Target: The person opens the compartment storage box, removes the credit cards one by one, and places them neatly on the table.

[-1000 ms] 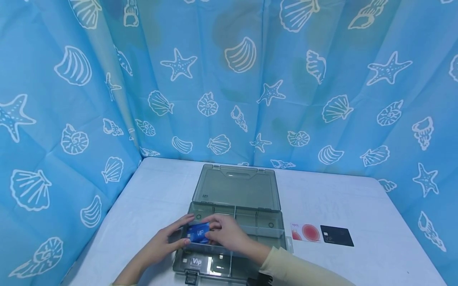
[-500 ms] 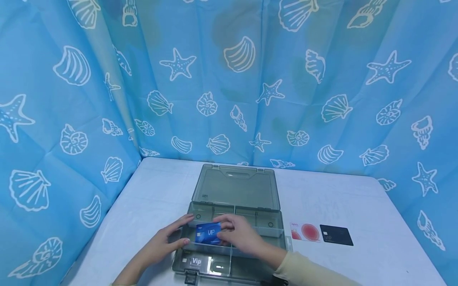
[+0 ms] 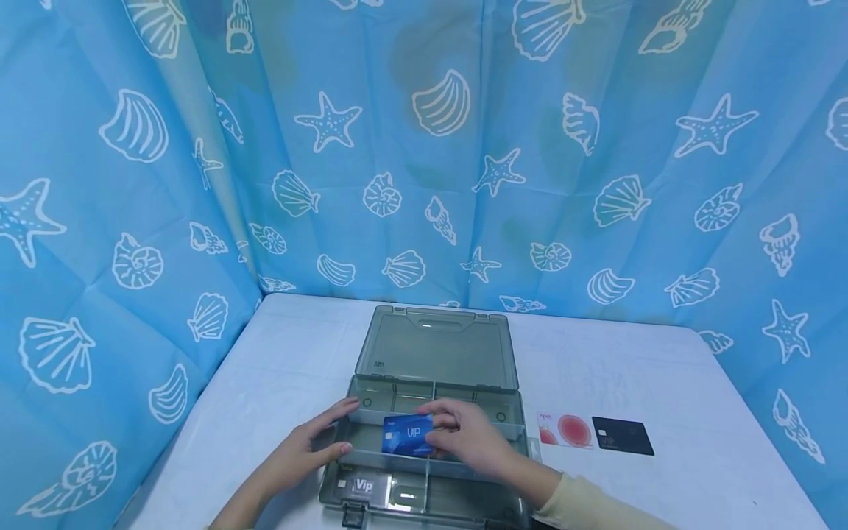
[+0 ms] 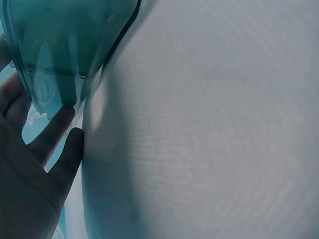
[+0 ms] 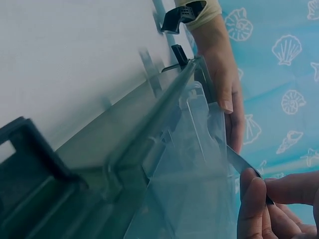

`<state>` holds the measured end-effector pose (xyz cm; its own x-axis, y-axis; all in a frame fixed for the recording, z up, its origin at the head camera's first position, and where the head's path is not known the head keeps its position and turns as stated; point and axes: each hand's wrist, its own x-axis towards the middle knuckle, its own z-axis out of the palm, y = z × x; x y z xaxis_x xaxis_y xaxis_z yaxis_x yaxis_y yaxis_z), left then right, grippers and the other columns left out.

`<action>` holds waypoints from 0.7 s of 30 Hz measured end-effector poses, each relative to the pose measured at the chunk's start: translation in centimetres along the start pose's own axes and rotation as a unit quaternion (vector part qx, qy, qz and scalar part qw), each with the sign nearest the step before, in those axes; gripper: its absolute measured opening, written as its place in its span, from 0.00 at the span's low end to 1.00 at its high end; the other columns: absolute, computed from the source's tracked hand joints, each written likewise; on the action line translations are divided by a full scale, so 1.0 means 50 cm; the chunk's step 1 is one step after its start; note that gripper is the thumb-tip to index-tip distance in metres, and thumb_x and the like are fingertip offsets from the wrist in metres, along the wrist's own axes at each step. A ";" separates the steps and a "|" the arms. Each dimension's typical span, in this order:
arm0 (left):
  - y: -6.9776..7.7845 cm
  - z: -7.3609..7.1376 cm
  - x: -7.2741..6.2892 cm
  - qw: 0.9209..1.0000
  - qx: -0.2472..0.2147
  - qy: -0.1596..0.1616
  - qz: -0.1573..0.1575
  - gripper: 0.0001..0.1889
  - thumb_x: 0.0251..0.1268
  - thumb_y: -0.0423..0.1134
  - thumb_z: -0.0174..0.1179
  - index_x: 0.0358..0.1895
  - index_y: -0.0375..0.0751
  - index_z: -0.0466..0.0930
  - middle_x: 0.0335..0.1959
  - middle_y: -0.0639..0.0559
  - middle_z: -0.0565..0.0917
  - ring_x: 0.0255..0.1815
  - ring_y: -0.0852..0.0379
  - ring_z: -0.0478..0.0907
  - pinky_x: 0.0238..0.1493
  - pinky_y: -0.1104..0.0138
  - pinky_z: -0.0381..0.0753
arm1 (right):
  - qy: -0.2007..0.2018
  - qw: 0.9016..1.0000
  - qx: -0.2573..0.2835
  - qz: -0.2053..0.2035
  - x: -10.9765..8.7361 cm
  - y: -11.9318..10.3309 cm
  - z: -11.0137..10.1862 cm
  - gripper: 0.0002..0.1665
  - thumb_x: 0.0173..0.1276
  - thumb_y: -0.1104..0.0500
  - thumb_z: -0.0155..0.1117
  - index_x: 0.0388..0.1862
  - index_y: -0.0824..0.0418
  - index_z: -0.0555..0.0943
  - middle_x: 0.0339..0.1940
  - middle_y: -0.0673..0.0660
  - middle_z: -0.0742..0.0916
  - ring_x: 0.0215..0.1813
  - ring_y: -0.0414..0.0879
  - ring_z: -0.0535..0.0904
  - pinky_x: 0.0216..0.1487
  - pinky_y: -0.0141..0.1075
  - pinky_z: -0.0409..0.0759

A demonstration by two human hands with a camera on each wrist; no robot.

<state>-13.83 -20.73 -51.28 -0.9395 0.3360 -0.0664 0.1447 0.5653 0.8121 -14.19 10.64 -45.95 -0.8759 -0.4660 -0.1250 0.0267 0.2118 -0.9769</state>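
My right hand [image 3: 477, 445] pinches a blue VIP card [image 3: 403, 436] at its right edge, over the middle row of a smoky see-through divided box [image 3: 478, 495]. The right wrist view has the card [image 5: 243, 162] edge-on between thumb and fingers, beside the box wall. My left hand [image 3: 298, 453] rests at the box's left side with fingers and thumb spread. From the left wrist, the fingers [image 4: 54, 130] lie fairly straight against the box's side [image 4: 55, 55]. A card marked Vip [image 3: 364, 485] lies in the front left compartment.
The box's lid [image 3: 437, 350] lies folded back toward the curtain [image 3: 377, 258]. To the right of the box, a white card with red circles [image 3: 575, 430] and a black VIP card [image 3: 624, 436] lie on the white tablecloth [image 3: 669, 383].
My right hand has moved to the right along the middle row with the blue card, from beside the left hand toward the box's middle. The left hand has stayed in place.
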 end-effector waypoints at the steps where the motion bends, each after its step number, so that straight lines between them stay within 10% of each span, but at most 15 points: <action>1: 0.000 0.000 0.000 1.000 0.000 0.000 0.001 0.35 0.69 0.53 0.66 0.77 0.54 0.67 0.80 0.51 0.63 0.80 0.39 0.55 0.76 0.38 0.57 | 0.001 1.000 -0.002 0.000 -0.003 0.000 -0.003 0.24 0.70 0.66 0.67 0.64 0.69 0.77 0.39 0.56 0.89 0.44 0.47 0.86 0.40 0.37 0.90; 21: 0.000 0.001 -0.002 1.000 0.005 0.006 0.006 0.34 0.69 0.52 0.66 0.76 0.54 0.68 0.80 0.51 0.63 0.80 0.40 0.56 0.76 0.38 0.56 | 0.043 0.998 -0.027 0.025 -0.067 0.010 -0.075 0.22 0.73 0.60 0.66 0.64 0.63 0.79 0.45 0.56 0.89 0.50 0.50 0.84 0.47 0.42 0.90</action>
<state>-13.75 -20.74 -51.31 -0.9413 0.3337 -0.0502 0.1589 0.5694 0.8065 -13.06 15.54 -45.38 -0.9127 -0.3778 -0.1558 0.0480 0.2794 -0.9590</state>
